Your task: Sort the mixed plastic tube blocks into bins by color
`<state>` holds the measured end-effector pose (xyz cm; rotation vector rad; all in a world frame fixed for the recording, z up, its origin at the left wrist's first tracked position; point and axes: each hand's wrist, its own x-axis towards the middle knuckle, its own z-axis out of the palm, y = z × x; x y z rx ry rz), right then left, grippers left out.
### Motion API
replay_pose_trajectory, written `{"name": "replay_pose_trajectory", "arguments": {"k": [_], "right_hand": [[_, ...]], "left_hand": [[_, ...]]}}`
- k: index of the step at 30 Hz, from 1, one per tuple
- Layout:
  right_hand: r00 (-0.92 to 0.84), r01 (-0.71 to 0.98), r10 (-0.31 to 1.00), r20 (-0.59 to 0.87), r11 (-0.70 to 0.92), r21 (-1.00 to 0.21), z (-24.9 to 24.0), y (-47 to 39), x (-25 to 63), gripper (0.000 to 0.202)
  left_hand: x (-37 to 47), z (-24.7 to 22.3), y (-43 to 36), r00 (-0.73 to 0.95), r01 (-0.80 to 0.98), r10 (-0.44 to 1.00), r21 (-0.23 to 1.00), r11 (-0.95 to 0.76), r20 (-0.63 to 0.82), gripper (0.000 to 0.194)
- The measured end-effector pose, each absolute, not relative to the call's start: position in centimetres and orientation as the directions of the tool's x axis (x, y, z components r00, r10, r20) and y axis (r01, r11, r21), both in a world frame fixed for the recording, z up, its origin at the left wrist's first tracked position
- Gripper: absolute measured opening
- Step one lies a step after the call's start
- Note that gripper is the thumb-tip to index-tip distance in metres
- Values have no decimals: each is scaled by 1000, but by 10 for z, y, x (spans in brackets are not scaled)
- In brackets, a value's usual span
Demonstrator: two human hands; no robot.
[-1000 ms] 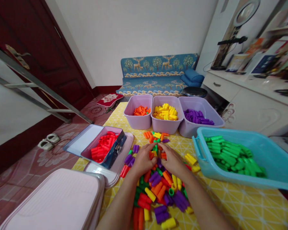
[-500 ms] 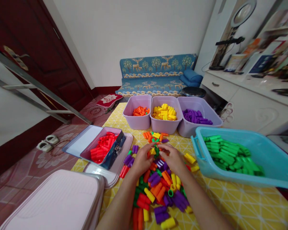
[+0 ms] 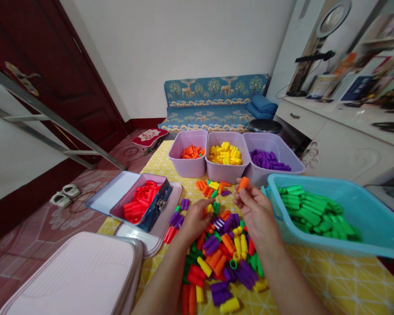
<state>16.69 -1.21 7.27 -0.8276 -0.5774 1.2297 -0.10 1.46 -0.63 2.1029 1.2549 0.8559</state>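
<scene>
Between my forearms lies a pile of mixed plastic pieces in red, orange, yellow, green and purple. My right hand is raised at the pile's right side, its fingers closed on an orange piece. My left hand is low over the pile's upper left, beside an orange and a yellow piece; its fingertips are partly hidden, and what they hold is unclear. Behind the pile stand lilac bins with orange, yellow and purple pieces.
A turquoise tub of green pieces stands at the right. At the left, an open tin of red pieces rests on a pale lid. Stacked pink lids fill the lower left. A patterned sofa is beyond the table.
My right hand has moved right and up out of the pile, now with an orange piece in its fingers. My left hand has barely moved.
</scene>
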Motion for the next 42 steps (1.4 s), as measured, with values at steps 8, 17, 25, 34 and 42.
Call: {"name": "replay_pose_trajectory", "arguments": {"k": [8, 17, 25, 34, 42], "right_hand": [[4, 38, 1000, 7, 7, -999, 36, 0, 178, 24], [-89, 434, 993, 75, 106, -895, 21, -1, 168, 16], [-75, 409, 991, 110, 132, -903, 25, -3, 163, 14], [-82, 393, 985, 149, 169, -904, 28, -5, 162, 16], [-119, 281, 987, 108, 137, -950, 31, -4, 161, 21]], "left_hand": [[-5, 8, 7, 222, 782, 940, 528, -331, 260, 44], [-9, 9, 10, 211, 692, 926, 621, -367, 313, 27], [-2, 17, 4, 258, 352, 907, 842, -409, 333, 33], [-3, 16, 6, 215, 253, 939, 913, -320, 270, 27], [-7, 23, 4, 284, 308, 932, 899, -311, 225, 38]]}}
